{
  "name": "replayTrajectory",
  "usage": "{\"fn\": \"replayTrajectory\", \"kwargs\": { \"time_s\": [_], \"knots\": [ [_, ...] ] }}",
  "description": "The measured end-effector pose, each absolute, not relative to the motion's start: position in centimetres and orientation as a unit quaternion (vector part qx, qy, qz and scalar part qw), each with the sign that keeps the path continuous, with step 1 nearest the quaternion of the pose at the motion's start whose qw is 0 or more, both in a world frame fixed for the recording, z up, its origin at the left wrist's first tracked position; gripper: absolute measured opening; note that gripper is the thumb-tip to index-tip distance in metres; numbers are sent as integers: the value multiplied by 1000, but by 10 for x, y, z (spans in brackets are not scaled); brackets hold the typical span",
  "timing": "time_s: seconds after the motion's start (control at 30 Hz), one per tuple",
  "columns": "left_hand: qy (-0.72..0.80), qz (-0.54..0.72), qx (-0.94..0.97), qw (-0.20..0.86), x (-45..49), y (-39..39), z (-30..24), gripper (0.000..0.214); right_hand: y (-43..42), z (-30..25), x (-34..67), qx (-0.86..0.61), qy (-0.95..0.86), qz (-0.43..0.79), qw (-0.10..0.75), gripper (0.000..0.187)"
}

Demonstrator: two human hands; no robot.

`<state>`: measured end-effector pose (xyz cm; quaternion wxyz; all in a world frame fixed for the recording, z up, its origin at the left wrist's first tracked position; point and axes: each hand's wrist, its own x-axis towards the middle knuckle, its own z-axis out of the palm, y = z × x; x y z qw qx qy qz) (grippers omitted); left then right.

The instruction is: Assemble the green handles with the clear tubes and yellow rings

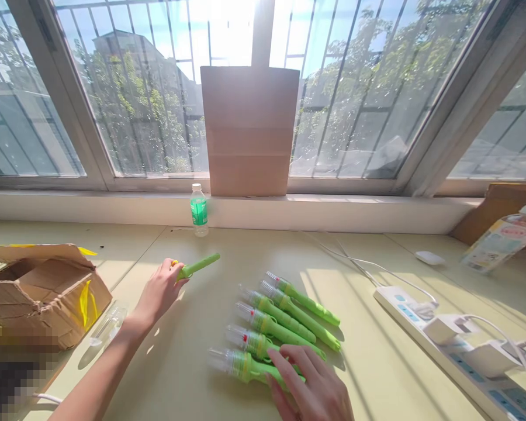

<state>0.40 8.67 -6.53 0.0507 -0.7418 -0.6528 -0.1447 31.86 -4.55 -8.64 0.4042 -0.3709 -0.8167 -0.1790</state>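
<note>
My left hand (160,289) is closed around one end of a green stick-shaped gadget (199,266), holding it just above the pale table with its handle pointing up and right. A row of several similar green gadgets with clear capped heads (284,318) lies side by side in front of me. My right hand (311,386) rests palm down on the nearest of them, its fingers stretched flat across the green handles. A clear plastic cap (108,323) lies on the table beside my left forearm.
An open cardboard box (35,298) sits at the left. A small green-labelled bottle (199,209) and a cardboard panel (249,131) stand by the window sill. A white power strip (442,345) with plugs and cables runs along the right; a printed package (499,241) lies far right.
</note>
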Motion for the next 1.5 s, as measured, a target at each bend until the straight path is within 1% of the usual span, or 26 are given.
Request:
{"fn": "replayTrajectory", "kwargs": {
  "time_s": [0.07, 0.13, 0.27, 0.33, 0.47, 0.57, 0.67, 0.8, 0.87, 1.0, 1.27, 1.5],
  "knots": [
    [-612, -194, -766, 41, 14, 75, -52, 23, -49, -86, 319, -385, -800, -195, 416, 22],
    [-557, -229, -798, 6, 29, 58, -36, 24, -52, -85, 318, -418, -773, -222, 422, 27],
    [-438, -224, -861, -129, 64, 16, -6, 21, -51, -80, 311, -455, -745, -286, 396, 30],
    [-398, -211, -874, -181, 78, -3, 3, 30, -48, -75, 311, -437, -763, -293, 376, 29],
    [-337, -219, -877, -265, 89, -19, 7, 33, -43, -69, 319, -369, -803, -272, 382, 28],
    [-339, -271, -840, -326, 84, -11, 1, 25, -45, -73, 325, -356, -823, -230, 379, 28],
    [-367, -313, -773, -413, 76, 1, -7, 25, -46, -82, 326, -356, -835, -188, 375, 28],
    [-370, -316, -702, -520, 73, 6, -17, 30, -44, -89, 325, -382, -828, -156, 380, 27],
    [-378, -314, -669, -558, 75, 5, -20, 28, -44, -91, 326, -387, -825, -150, 383, 27],
    [-378, -295, -663, -575, 81, 1, -22, 25, -43, -91, 327, -393, -822, -141, 387, 27],
    [-416, -232, -723, -500, 87, -8, -21, 21, -41, -94, 330, -397, -823, -148, 377, 29],
    [-404, -230, -734, -496, 90, -11, -22, 17, -40, -94, 330, -393, -827, -181, 358, 29]
  ]
}}
